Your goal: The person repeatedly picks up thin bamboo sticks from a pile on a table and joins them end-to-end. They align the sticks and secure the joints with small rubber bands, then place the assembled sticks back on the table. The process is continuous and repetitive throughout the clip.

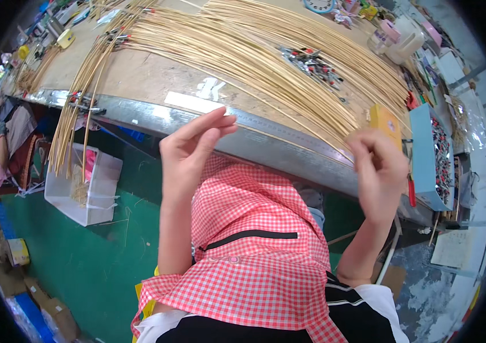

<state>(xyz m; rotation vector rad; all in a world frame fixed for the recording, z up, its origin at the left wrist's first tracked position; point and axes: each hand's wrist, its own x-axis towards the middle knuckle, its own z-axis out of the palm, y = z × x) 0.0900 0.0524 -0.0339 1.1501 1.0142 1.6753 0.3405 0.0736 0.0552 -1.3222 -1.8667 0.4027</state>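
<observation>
My left hand (pixel 188 150) hangs over the table's near metal edge (pixel 140 114). Its fingers stretch to the right with the thumb a little apart, and nothing shows between them. Farther right, my right hand (pixel 381 171) has its fingers curled in and is slightly blurred. It is beside the near ends of a wide spread of thin bamboo sticks (pixel 243 57); what it pinches, if anything, is hidden. A yellow box (pixel 386 121) stands just behind it. Between my hands, a metal ruler (pixel 289 134) lies along the edge, with a white strip (pixel 194 103) near my left hand.
Small red-and-black-tipped metal clips (pixel 314 66) lie among the sticks, and more fill a light-blue box (pixel 426 154) at right. A clipped bundle of sticks (pixel 71 126) overhangs the edge at left, above a white plastic bin (pixel 97 200). Bottles (pixel 383 37) stand at the back right.
</observation>
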